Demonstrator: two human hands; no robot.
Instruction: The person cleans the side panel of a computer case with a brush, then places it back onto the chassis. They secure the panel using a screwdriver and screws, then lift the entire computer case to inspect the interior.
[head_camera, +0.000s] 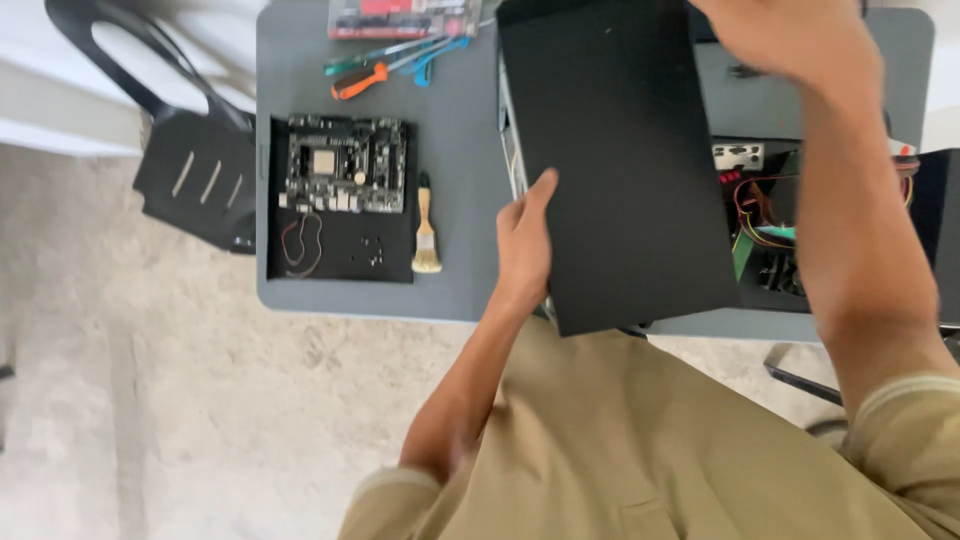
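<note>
I see the black side panel (620, 160) held tilted over the open computer case (790, 225), its long axis running from 11 to 5 o'clock. My left hand (525, 240) pinches its 8 o'clock edge; my right hand (790, 40), blurred, sits at the 1 o'clock corner, grip unreadable.

The black side panel (620, 160) hides most of the computer case (780, 220); the right hand (790, 40) is blurred.

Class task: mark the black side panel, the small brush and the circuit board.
black side panel (625, 150), head view, middle of its flat face
small brush (426, 240), head view, its ferrule
circuit board (345, 165), head view, centre
</note>
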